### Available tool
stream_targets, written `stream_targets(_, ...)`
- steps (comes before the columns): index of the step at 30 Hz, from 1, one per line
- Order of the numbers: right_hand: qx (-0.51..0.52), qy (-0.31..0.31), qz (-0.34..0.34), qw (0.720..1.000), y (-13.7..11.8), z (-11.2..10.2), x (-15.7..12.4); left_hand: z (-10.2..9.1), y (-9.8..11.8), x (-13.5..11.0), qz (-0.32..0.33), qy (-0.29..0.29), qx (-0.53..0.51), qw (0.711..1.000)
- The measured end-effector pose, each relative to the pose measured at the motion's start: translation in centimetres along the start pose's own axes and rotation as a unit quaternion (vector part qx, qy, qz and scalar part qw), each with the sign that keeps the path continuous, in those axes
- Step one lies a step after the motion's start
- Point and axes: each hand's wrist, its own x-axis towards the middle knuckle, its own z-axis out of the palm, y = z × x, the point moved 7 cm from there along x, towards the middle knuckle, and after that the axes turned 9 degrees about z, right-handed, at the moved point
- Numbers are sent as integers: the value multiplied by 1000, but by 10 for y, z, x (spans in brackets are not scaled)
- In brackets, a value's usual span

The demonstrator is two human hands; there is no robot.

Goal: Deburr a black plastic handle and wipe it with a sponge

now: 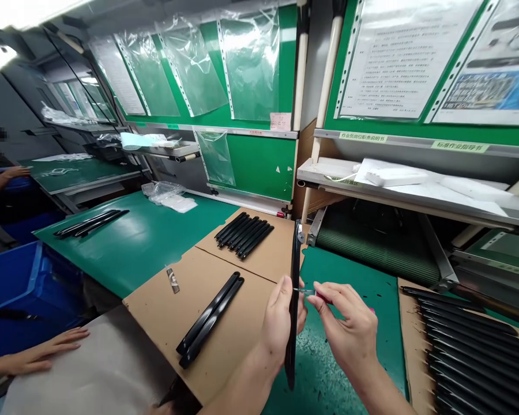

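Note:
My left hand (279, 317) is wrapped round a long, glossy black plastic strip (293, 340), held upright in front of me. A small round metallic-looking spot shows near the strip's top end. In my right hand (350, 317) is a slim tool (307, 291) with a thin metallic tip and a bit of red at the fingers; its exact kind is unclear. The tip meets the strip's right edge, close to my left fingers. Below both hands lies a green mat (315, 369) sprinkled with dark specks.
Black strips lie on cardboard at right (471, 346), in a pair (211, 320) and in a farther group (244, 235). A small tube-like item (172, 279) rests left. Behind stands a ribbed conveyor belt (380, 248). Another person's hand (47, 351) touches a pale sheet near a blue bin (38, 276).

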Motion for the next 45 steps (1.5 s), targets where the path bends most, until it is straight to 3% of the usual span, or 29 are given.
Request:
stream_targets(8,-16,81,-14,997,8,-12,38,7,-4,-17,-27,-54,35,998)
stream_targets(13,3,195,12,981,15,-35,39,8,-8,-23,-45,-82,29,995)
stream_targets(20,61,77,110,989,32,-32,30,10,-11,-25,-54,-112,25,992)
stream_targets(28,60,52,98,992,26,-35,31,8,-15,-27,-45,-152,54,986)
stream_targets(33,63,147,99,982,28,-32,24,11,-14,-31,-52,-162,63,983)
stream_targets(36,124,242,200,941,49,-36,23,12,-13,-36,-69,-150,66,984)
stream_targets(38,169,263,263,913,63,-39,26,13,-14,-39,-78,-146,66,984)
stream_targets(40,213,203,289,911,69,-36,36,13,-15,-40,-88,-145,72,983)
stream_targets(42,265,86,312,908,70,-25,44,12,-16,-39,-98,-154,87,979)
stream_targets(45,327,-47,348,877,65,-11,45,8,-16,-35,-109,-184,109,971)
